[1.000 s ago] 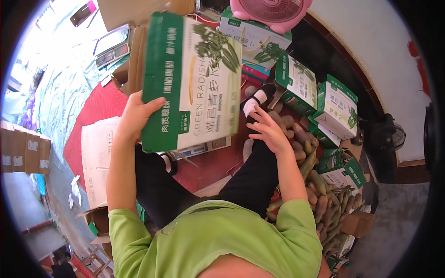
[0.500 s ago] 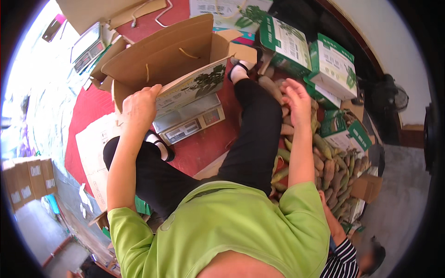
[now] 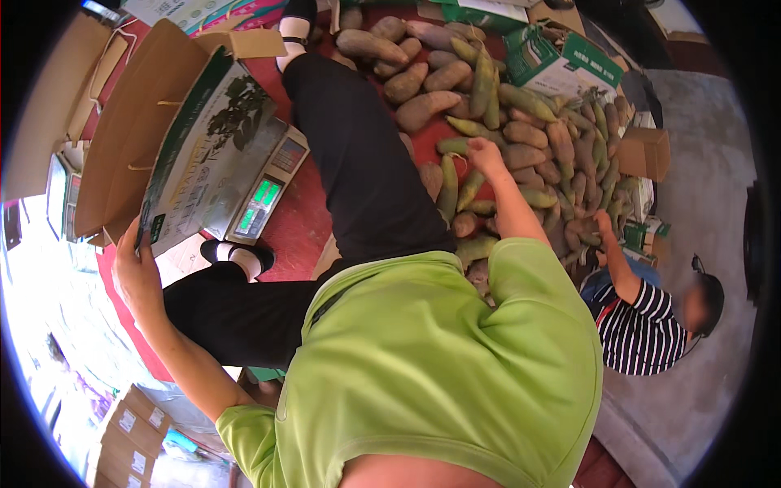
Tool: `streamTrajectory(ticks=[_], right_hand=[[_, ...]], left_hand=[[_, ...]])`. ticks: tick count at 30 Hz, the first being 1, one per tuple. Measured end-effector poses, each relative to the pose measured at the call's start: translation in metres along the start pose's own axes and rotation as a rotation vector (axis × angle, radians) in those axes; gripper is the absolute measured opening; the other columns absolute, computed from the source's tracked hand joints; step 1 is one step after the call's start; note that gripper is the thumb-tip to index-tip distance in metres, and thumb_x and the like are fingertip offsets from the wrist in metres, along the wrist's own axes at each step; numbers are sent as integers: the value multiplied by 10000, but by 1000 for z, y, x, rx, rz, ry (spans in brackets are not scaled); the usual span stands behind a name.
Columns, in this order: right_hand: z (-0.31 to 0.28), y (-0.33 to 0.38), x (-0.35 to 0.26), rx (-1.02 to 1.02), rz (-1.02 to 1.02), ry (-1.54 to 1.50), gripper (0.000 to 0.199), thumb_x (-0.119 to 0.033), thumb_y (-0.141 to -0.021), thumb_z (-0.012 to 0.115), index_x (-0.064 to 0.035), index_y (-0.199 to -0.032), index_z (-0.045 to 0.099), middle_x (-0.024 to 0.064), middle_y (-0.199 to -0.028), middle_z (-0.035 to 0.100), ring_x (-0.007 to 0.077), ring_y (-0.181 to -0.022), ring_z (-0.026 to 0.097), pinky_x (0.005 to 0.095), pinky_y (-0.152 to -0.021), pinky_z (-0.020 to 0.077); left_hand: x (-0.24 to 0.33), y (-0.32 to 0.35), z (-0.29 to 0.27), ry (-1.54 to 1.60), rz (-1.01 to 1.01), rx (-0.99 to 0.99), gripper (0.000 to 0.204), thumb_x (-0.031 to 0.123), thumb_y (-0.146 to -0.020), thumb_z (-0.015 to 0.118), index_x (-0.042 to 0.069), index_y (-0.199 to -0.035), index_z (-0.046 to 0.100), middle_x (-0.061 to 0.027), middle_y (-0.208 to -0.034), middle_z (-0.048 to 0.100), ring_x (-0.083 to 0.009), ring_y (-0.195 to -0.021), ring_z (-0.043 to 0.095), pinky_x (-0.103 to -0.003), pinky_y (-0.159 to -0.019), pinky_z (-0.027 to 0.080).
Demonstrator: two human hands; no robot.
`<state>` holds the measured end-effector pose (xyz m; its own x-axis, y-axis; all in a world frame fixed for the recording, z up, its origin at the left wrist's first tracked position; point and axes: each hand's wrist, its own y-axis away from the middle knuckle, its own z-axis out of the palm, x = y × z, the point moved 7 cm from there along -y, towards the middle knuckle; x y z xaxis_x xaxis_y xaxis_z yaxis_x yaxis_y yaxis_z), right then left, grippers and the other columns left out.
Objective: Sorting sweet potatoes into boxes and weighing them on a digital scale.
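Observation:
An open cardboard carton [image 3: 191, 154] with a green-and-white printed side and string handles stands tilted on a scale [image 3: 264, 195] with lit green displays. My left hand [image 3: 137, 264] grips the carton's near edge, thumb on the printed side. To the right, my right hand [image 3: 486, 157] is over the pile, fingers curled, beside a long green vegetable [image 3: 452, 145]. What it holds, if anything, is hidden. Around it lie brownish tubers [image 3: 429, 109] and more long green gourd-like vegetables [image 3: 483, 88] on a red mat [image 3: 286, 237].
A green-and-white carton [image 3: 561, 61] stands beyond the pile. Another person in a striped shirt [image 3: 643, 329] reaches into its right side. A second scale [image 3: 61, 195] is at far left, with stacked brown boxes [image 3: 130, 439] at lower left. My legs straddle the mat.
My view has swung right, bringing the pile and the other person into sight. My right hand has lowered to the pile. The scale's displays now glow green. My left hand stays on the carton.

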<state>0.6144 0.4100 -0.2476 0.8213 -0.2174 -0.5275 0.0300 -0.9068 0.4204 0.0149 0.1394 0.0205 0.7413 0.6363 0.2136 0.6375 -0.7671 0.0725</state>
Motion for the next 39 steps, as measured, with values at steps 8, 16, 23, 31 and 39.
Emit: streamTrajectory(ticks=[8,16,23,31,39], right_hand=[[69,68,123,-247,376,34,348,-93,-771,629,-51,-1116,626,58,-826,650,162,-688,594,306,-617,488],[86,134,72,-577,-122,840,408,-134,-743,655,-147,-1147,598,117,-1137,595,329,-1099,563,421,-894,483],[90,151,68,-497,-306,1064,305,-165,-783,624,-153,-1081,562,84,-1123,550,312,-1051,554,442,-825,488],[38,108,66,-337,125,735,560,-289,-711,745,-85,-1193,545,157,-1209,566,295,-1110,562,386,-927,461],[-5,79,16,-90,-12,556,514,-260,-721,754,-42,-1156,587,182,-1062,632,325,-1013,604,393,-859,472]], left_hand=[[-5,5,2,-97,-52,52,234,144,-907,544,88,-1109,649,-169,-931,672,-330,-861,654,-382,-728,493],[-13,20,6,-132,-71,133,233,126,-908,535,114,-1110,650,-137,-958,675,-316,-839,652,-388,-719,501],[16,22,11,-270,0,218,314,78,-832,582,201,-1113,654,-37,-1037,665,-257,-925,637,-370,-777,503],[20,25,4,-308,-18,242,308,63,-838,550,189,-1100,652,-30,-1021,659,-250,-931,631,-366,-797,497],[26,26,-5,-291,-49,235,271,57,-837,545,166,-1054,665,-32,-992,672,-237,-934,635,-370,-821,488]])
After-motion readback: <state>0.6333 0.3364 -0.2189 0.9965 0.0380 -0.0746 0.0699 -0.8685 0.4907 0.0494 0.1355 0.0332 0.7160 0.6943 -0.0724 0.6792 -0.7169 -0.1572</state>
